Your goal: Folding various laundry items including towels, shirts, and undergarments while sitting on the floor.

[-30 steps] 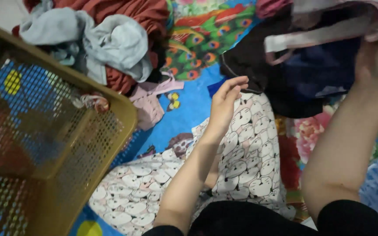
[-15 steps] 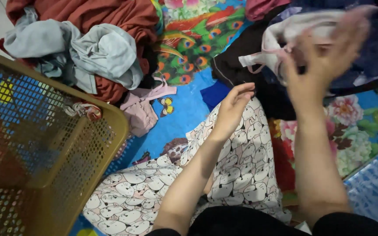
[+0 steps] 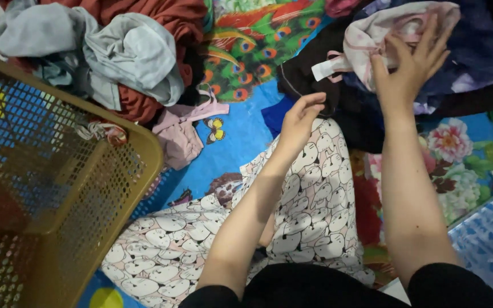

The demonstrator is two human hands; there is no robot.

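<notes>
Two bare hands work over laundry in the upper right of the frame: the right hand [image 3: 409,68] lies with fingers spread, grip open, on a pale pink garment [image 3: 380,31] resting atop dark clothes [image 3: 475,51]. Left hand [image 3: 300,117], at centre, hovers loosely curled, grip open and empty, over the patterned trousers [image 3: 309,199]. At left stands a yellow mesh basket [image 3: 95,188], with a grey-and-rust clothes heap [image 3: 126,51] above it.

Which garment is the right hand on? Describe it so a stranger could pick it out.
Start at the dark heap of clothes at the top right of the head view. On it lies a pale pink-and-cream garment with a flat white strap sticking out to the left; the right hand rests on it, fingers spread. It is the only light piece among navy and black fabric.
</notes>
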